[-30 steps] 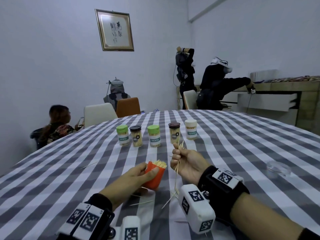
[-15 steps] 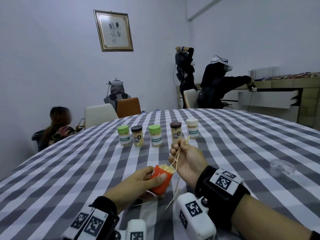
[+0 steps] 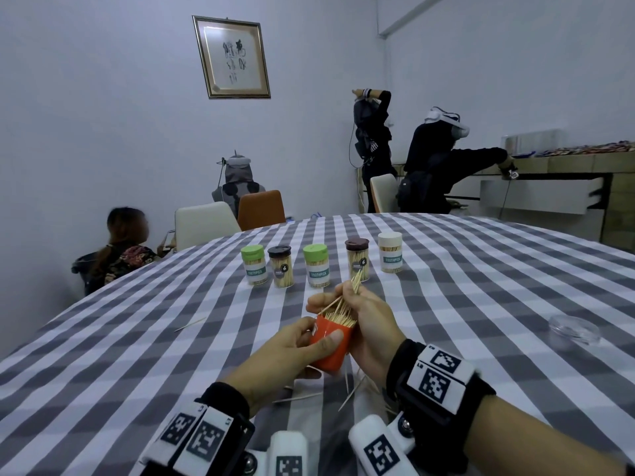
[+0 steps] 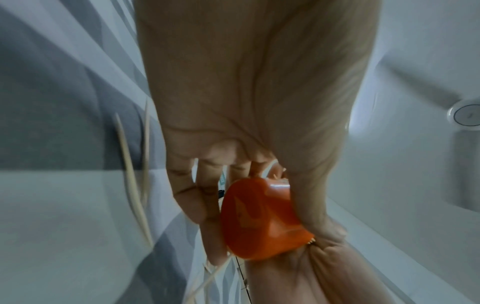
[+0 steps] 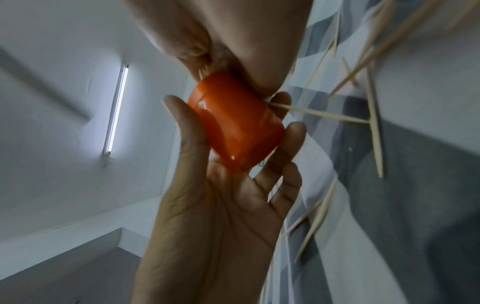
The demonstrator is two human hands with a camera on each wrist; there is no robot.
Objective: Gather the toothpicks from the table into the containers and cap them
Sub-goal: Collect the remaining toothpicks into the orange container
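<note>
Right hand pinched a toothpick bundle over the orange cup gripped in the left hand; splayed tips could miss its packed mouth and scatter below among 5-odd strays.

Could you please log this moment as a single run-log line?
left hand: holds orange container | right hand: feeding toothpick bundle into it | loose toothpicks on table | clear lid off

Glossy orange plastic container, thin wooden toothpicks, checked cloth tablecloth
</note>
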